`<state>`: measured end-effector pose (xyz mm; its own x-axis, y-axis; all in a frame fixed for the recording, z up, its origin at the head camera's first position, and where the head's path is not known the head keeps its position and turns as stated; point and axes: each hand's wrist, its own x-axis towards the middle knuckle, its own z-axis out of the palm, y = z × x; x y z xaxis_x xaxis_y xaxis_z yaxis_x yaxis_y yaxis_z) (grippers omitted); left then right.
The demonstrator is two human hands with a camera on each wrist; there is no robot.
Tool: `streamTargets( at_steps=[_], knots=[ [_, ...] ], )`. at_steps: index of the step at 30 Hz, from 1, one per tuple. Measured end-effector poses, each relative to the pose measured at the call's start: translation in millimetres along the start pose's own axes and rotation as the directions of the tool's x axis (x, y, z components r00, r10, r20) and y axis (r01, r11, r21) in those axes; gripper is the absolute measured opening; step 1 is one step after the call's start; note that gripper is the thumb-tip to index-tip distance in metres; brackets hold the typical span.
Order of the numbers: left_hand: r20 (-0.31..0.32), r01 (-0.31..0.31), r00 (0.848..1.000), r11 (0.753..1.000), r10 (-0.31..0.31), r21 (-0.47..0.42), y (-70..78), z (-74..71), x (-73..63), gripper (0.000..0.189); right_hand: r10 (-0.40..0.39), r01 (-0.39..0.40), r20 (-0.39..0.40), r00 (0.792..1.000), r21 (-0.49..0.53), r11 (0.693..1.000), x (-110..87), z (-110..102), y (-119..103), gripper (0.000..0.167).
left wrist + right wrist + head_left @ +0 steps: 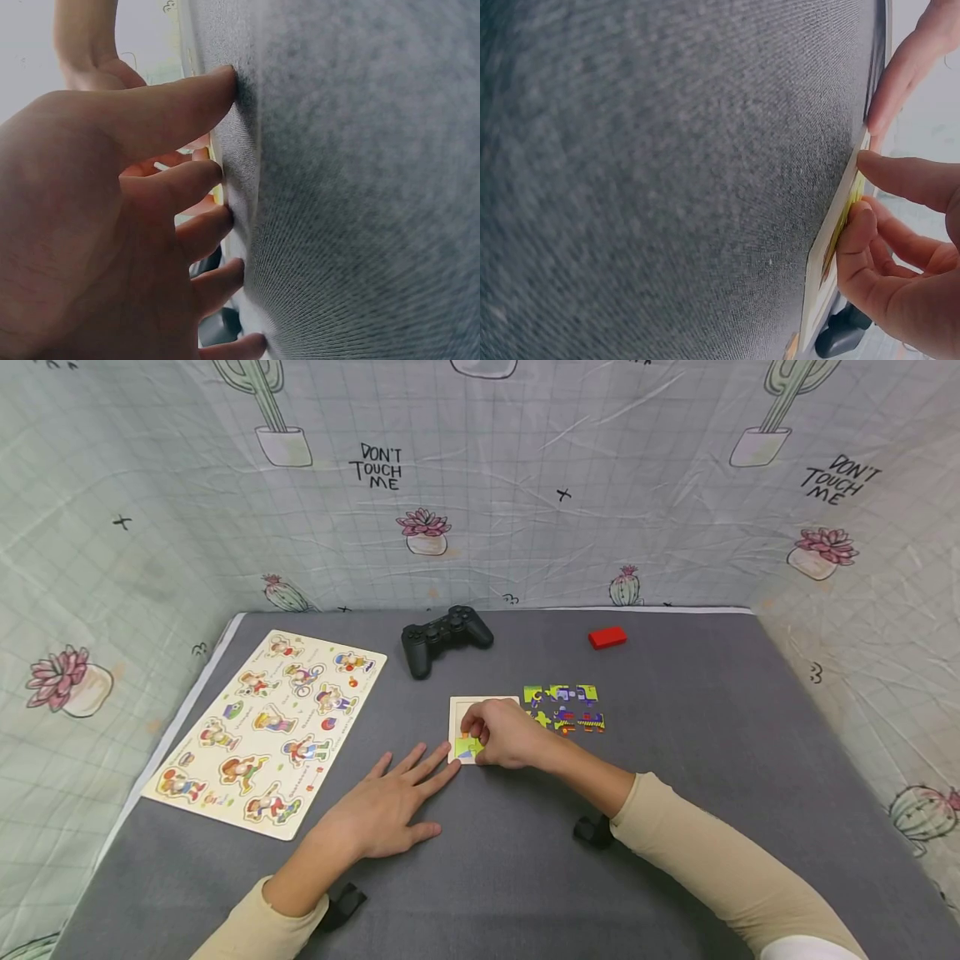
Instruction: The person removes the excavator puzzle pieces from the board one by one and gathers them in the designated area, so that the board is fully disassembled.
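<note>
My right hand (510,732) bends over a small square wooden puzzle tray (454,703), its thumb and curled fingers (853,234) pinching a yellow-green jigsaw piece (859,185) low against the tray. Yellow-green pieces (463,748) show in the tray's lower left part, while the hand covers much of the rest. With fingers spread, my left hand (382,810) lies on the grey cloth, fingertips right at the tray's left edge. Just right of the tray lie loose jigsaw pieces (587,694) in two rows, green, purple and yellow.
A large cream board with cartoon figures (273,745) lies slanted at the left. Behind the tray sits a black game controller (447,635). A red block (607,637) is at the back right. Patterned cloth walls (495,485) enclose the grey table (675,710) at the back and sides.
</note>
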<state>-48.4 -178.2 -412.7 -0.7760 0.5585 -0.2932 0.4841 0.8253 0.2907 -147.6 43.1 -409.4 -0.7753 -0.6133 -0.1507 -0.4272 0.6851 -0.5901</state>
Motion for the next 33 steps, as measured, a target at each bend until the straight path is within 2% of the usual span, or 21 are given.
streamTargets(
  at_steps=[22, 33],
  knots=[
    [-0.004, -0.002, 1.000, 1.000, 0.002, -0.011, -1.3, 0.3, -1.4, 0.080, -0.019, 0.019, -0.039, 0.999, -0.013, 1.000, -2.2, 0.8, -7.3, 0.036],
    [-0.002, -0.005, 1.000, 1.000, 0.005, -0.002, -1.0, 0.4, 0.0, 0.080, 0.040, -0.039, -0.057, 0.998, 0.011, 0.999, 1.0, 2.8, -8.8, 0.039]
  ],
)
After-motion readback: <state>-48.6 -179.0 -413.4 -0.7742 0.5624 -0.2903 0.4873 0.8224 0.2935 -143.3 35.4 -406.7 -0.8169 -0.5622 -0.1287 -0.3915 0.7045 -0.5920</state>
